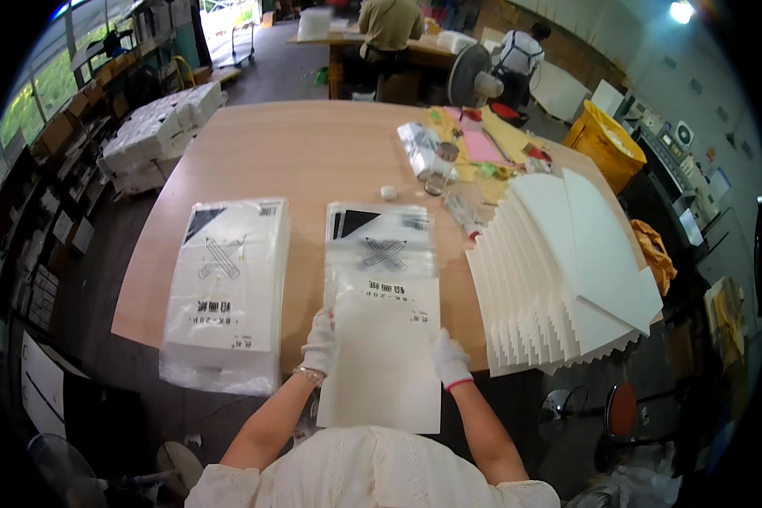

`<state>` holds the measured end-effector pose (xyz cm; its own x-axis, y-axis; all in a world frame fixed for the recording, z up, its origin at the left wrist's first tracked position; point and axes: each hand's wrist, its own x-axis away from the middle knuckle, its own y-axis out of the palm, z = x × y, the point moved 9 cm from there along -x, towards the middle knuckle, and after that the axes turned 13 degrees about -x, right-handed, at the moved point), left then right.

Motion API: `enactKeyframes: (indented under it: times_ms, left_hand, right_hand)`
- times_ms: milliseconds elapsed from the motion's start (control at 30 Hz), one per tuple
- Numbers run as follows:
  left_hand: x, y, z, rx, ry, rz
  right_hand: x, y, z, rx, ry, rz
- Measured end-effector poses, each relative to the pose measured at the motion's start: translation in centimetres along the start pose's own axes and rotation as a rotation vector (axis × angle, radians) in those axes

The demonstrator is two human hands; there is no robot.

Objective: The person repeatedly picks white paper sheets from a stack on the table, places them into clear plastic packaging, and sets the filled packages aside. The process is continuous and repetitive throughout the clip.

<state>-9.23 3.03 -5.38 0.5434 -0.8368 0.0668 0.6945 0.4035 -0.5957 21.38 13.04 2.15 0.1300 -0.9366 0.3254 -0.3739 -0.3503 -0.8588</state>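
Both my hands wear white gloves. My left hand (320,344) grips the left edge of a white sheet stack (381,364), and my right hand (451,360) grips its right edge. The stack's far end sits inside the open mouth of a clear printed plastic bag (383,245) lying flat on the wooden table (305,152). The stack's near end hangs over the table's front edge toward my body.
A pile of filled bags (224,288) lies to the left. Fanned white sheet stacks (567,271) lie at right. A clear jar (440,165), packets and pink and yellow papers sit farther back. A fan, a yellow bin and two seated people are beyond the table.
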Motion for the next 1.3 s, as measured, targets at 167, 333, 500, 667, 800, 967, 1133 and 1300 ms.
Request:
enactKeyframes:
  times_ms: [167, 333, 500, 667, 800, 967, 1133, 1300]
  left_hand:
    - [16.6, -3.7, -1.7, -0.173, -0.113, -0.462]
    - [17.5, -7.4, 8.0, 0.007, 0.372, -0.466]
    - [15.8, -10.5, 8.6, 0.245, -0.119, -0.291]
    - [15.0, -9.8, 11.9, 0.102, 0.376, -0.251]
    - [14.2, -16.2, 18.3, 0.068, 0.639, 0.075]
    - [14.8, -27.6, 9.8, 0.455, 0.404, 0.584]
    - [10.1, -34.8, -5.4, 0.610, 0.053, 0.837]
    - [13.4, -32.7, -18.3, 0.719, -0.392, 0.884]
  right_hand:
    - [16.6, 1.0, 3.6, -0.111, -0.079, -0.289]
    - [19.6, 0.2, -2.3, -0.199, -0.721, -0.140]
    - [16.1, 2.3, 4.2, -0.289, -0.309, -0.420]
    - [13.7, 8.1, 9.6, -1.929, 0.299, -0.333]
    - [10.9, 10.5, -1.5, -1.736, -0.005, -0.408]
    - [10.1, 6.7, -18.6, -1.881, -0.204, -0.688]
    - [15.8, 13.3, -27.3, -1.350, -0.255, -1.157]
    - [15.0, 16.9, -25.3, -0.964, -0.299, -0.897]
